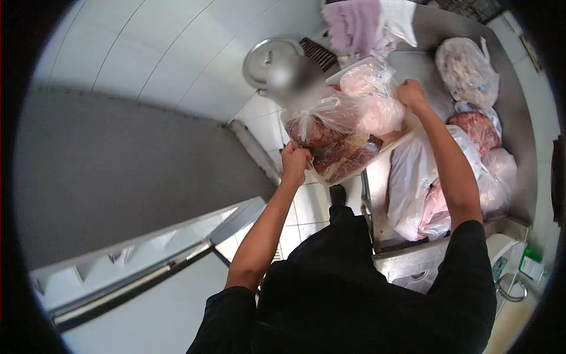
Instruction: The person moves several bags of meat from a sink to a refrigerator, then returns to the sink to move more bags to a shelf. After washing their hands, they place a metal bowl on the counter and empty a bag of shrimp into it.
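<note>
Fingers of the left hand [296, 162] are curled around the near-left edge of a pale tray [389, 144]; those of the right hand [411, 94] are clenched at its far-right edge, so the tray hangs between both hands above the tiled floor [312, 206], beside a steel counter [417, 62]; within it, a knotted clear bag of dark red meat [318, 131] lies near the left hand, another dark red bagged piece [348, 158] just beside it, and pale bags [380, 115] toward the right hand; on the counter sit a white bag [410, 174], a bag of red meat [476, 131] and a tied pale bag [467, 71]; farther out, a lilac cloth [352, 26] hangs beside a white one, and a round metal lid [265, 58] stands near the tiled wall [177, 47]
</note>
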A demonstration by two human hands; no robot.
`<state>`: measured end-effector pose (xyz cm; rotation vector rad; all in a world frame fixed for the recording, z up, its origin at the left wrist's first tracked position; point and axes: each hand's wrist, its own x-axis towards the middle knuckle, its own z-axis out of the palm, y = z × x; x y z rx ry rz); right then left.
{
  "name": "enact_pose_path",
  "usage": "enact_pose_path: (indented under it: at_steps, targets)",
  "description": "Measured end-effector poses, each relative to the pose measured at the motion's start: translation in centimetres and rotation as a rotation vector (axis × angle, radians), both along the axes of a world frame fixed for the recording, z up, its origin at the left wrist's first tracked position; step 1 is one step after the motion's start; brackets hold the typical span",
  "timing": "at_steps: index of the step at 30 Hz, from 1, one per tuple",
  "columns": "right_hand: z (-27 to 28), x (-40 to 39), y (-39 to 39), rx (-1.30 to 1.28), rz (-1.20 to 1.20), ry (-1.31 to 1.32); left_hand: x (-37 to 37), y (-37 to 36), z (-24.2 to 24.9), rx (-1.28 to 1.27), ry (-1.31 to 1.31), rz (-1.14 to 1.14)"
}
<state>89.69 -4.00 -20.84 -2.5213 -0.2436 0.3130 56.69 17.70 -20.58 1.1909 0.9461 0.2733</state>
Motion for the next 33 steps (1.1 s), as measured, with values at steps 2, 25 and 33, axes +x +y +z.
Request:
enact_pose_path:
  at_steps: [2,25,33]
  targets:
    - [-0.2,-1.6,2.0,0.021,0.049,0.044,-3.4,0.4,-0.4,0.033,-0.016,0.025]
    - [-12.2,-49.6,15.4,0.269,0.386,0.431,-56.2,-5.3,-10.2,-0.073,0.098,0.587]
    - [-20.2,-63.0,28.2,0.107,0.807,0.125,-68.0,-6.1,-14.4,-0.107,0.135,0.874]
